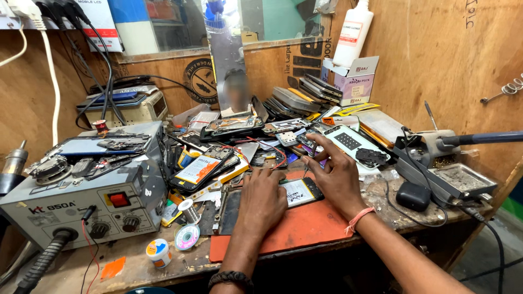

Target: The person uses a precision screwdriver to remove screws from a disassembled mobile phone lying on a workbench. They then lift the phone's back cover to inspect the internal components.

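Observation:
My left hand [262, 200] lies flat, palm down, on an opened phone [299, 191] that rests on an orange work mat [305, 226]. The phone's white battery shows just right of the hand. My right hand [333, 173] reaches past the phone's far end, fingers spread among small parts and loose phone pieces; its fingertips touch something small that I cannot make out. A pink thread band circles the right wrist and a dark bead band the left.
A grey hot-air rework station [81, 201] stands at left with phones stacked on top. Solder spools [187, 237], a small paste jar [158, 253], heaps of dismantled phones [234, 128], a soldering iron stand [463, 182], a black case [413, 195] and a white bottle [352, 34] crowd the wooden bench.

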